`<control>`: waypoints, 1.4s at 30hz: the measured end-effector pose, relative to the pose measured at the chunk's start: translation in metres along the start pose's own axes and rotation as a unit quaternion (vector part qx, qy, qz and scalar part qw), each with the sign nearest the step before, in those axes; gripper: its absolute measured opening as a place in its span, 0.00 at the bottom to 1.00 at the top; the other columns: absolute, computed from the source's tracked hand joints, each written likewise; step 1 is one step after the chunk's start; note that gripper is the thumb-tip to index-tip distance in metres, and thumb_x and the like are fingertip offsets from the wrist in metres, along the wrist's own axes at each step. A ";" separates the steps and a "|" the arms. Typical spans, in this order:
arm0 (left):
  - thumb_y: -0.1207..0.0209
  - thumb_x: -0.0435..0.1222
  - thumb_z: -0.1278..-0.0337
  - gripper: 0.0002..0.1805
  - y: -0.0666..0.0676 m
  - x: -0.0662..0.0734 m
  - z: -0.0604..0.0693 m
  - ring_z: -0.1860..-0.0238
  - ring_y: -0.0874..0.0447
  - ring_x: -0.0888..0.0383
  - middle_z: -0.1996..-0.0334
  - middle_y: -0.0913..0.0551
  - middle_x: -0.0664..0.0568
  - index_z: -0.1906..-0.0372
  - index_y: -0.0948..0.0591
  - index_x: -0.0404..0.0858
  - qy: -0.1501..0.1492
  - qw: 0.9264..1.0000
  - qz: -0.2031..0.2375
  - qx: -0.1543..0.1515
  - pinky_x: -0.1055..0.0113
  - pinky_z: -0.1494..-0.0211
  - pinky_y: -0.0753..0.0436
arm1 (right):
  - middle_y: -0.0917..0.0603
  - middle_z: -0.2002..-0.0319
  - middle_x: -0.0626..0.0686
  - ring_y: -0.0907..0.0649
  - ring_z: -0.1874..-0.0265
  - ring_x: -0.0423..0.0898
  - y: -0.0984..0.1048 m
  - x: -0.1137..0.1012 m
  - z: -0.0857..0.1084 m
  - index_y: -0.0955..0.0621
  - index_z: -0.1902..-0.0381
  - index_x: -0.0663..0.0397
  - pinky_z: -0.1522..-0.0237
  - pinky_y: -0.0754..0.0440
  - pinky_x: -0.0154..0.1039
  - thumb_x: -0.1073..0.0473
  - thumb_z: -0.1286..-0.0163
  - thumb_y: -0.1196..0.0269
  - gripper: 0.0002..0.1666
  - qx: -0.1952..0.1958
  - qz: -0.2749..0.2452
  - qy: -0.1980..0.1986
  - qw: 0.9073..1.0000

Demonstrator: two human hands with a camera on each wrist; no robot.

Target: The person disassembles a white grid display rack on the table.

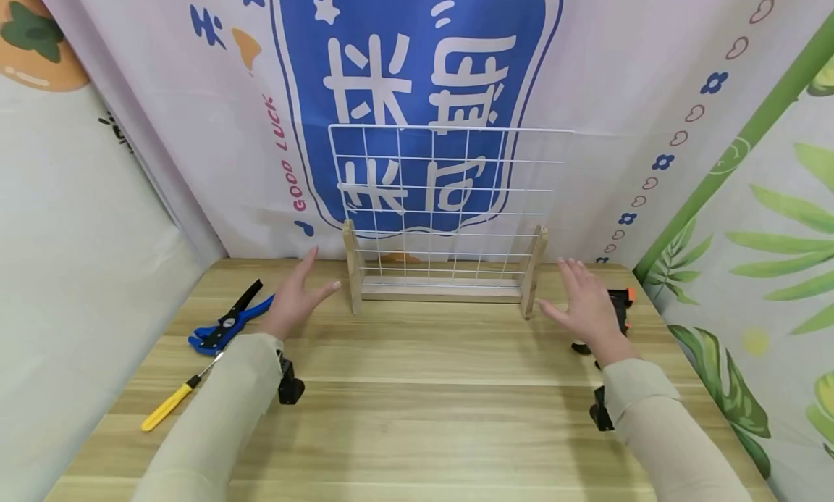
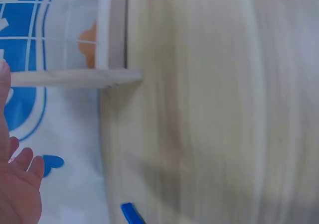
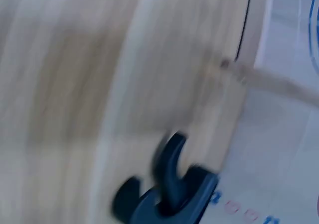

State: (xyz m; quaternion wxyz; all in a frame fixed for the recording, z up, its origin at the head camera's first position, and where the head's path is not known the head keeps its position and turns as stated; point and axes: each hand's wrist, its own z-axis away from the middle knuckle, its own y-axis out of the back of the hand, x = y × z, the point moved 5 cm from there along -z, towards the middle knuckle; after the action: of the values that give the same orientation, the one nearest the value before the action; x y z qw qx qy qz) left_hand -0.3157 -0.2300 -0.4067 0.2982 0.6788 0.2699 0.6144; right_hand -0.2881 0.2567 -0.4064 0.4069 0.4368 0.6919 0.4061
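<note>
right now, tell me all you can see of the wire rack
The wire rack is a white grid of thin, metal-looking bars, standing upright near the back edge of the table, before a printed cloth. Wooden-looking uprights flank its lower part, joined by a base bar. Its right edge fades against the cloth. The left hand and right hand are beside the uprights; contact is unclear.

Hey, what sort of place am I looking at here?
Probably a makeshift tabletop workspace: a wood-grain table stands before a printed fabric backdrop, with a yellow-handled screwdriver lying on it.
</note>
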 end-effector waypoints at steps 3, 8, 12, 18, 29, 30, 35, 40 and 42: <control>0.42 0.56 0.46 0.50 0.002 0.010 -0.008 0.30 0.50 0.39 0.27 0.54 0.46 0.28 0.63 0.60 -0.005 1.000 0.020 0.010 0.41 0.33 0.45 | 0.37 0.35 0.67 0.36 0.37 0.65 0.001 -0.016 -0.008 0.42 0.31 0.62 0.39 0.37 0.62 0.44 0.39 0.39 0.46 0.026 -0.011 0.027 0.999; 0.41 0.49 0.44 0.51 0.004 0.022 -0.020 0.32 0.45 0.38 0.29 0.49 0.39 0.27 0.64 0.56 -0.002 0.999 0.033 0.013 0.42 0.34 0.40 | 0.30 0.40 0.68 0.29 0.43 0.64 -0.008 -0.041 -0.020 0.38 0.33 0.61 0.44 0.29 0.59 0.45 0.40 0.38 0.44 0.028 -0.024 0.052 0.998; 0.43 0.45 0.40 0.48 0.005 0.027 -0.029 0.32 0.45 0.39 0.29 0.48 0.38 0.27 0.63 0.51 0.004 0.999 0.046 0.008 0.44 0.34 0.38 | 0.24 0.47 0.69 0.24 0.49 0.65 -0.021 -0.059 -0.028 0.33 0.38 0.65 0.48 0.25 0.57 0.47 0.42 0.37 0.40 0.035 -0.028 0.068 0.997; 0.41 0.39 0.41 0.47 0.009 0.034 -0.041 0.32 0.45 0.39 0.29 0.48 0.38 0.26 0.59 0.49 0.002 0.997 0.075 0.000 0.46 0.36 0.35 | 0.26 0.44 0.69 0.27 0.44 0.64 -0.050 -0.078 -0.035 0.33 0.37 0.64 0.45 0.28 0.58 0.46 0.38 0.39 0.38 -0.036 -0.074 0.009 0.997; 0.42 0.38 0.40 0.45 0.008 0.047 -0.053 0.32 0.44 0.39 0.29 0.48 0.38 0.26 0.57 0.45 0.003 0.995 0.095 -0.006 0.48 0.32 0.40 | 0.24 0.46 0.67 0.23 0.47 0.61 -0.076 -0.115 -0.052 0.35 0.35 0.63 0.44 0.26 0.52 0.50 0.38 0.39 0.38 -0.045 -0.113 -0.015 0.993; 0.42 0.38 0.40 0.45 0.008 0.047 -0.054 0.32 0.44 0.39 0.29 0.48 0.38 0.26 0.57 0.44 0.000 0.995 0.098 -0.006 0.48 0.32 0.40 | 0.23 0.46 0.67 0.22 0.48 0.61 -0.075 -0.120 -0.055 0.35 0.36 0.64 0.45 0.26 0.51 0.50 0.38 0.39 0.38 -0.037 -0.114 -0.013 0.993; 0.41 0.40 0.40 0.45 0.005 0.050 -0.061 0.33 0.43 0.39 0.30 0.47 0.37 0.27 0.57 0.41 -0.013 0.995 0.100 -0.013 0.48 0.32 0.39 | 0.22 0.49 0.68 0.19 0.56 0.60 -0.070 -0.138 -0.072 0.39 0.34 0.66 0.48 0.22 0.49 0.52 0.38 0.39 0.40 -0.026 -0.114 -0.033 0.993; 0.44 0.41 0.38 0.42 0.004 0.053 -0.068 0.32 0.43 0.40 0.30 0.46 0.38 0.27 0.54 0.40 -0.004 0.995 0.098 -0.033 0.49 0.35 0.35 | 0.24 0.48 0.69 0.20 0.56 0.59 -0.069 -0.146 -0.082 0.44 0.32 0.67 0.49 0.22 0.49 0.54 0.40 0.38 0.45 -0.043 -0.137 -0.086 0.986; 0.45 0.42 0.37 0.40 0.003 0.052 -0.070 0.32 0.43 0.41 0.29 0.46 0.39 0.27 0.53 0.40 0.009 0.994 0.098 -0.046 0.49 0.35 0.35 | 0.24 0.49 0.70 0.20 0.54 0.60 -0.071 -0.146 -0.084 0.44 0.32 0.68 0.50 0.22 0.49 0.54 0.41 0.38 0.46 -0.052 -0.146 -0.104 0.982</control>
State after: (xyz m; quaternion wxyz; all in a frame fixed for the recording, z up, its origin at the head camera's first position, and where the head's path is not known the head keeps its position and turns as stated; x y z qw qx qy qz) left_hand -0.3806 -0.1890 -0.3650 0.2649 0.6817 0.1764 0.6588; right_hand -0.3424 0.0826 -0.4129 0.5540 0.3489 0.6799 0.3303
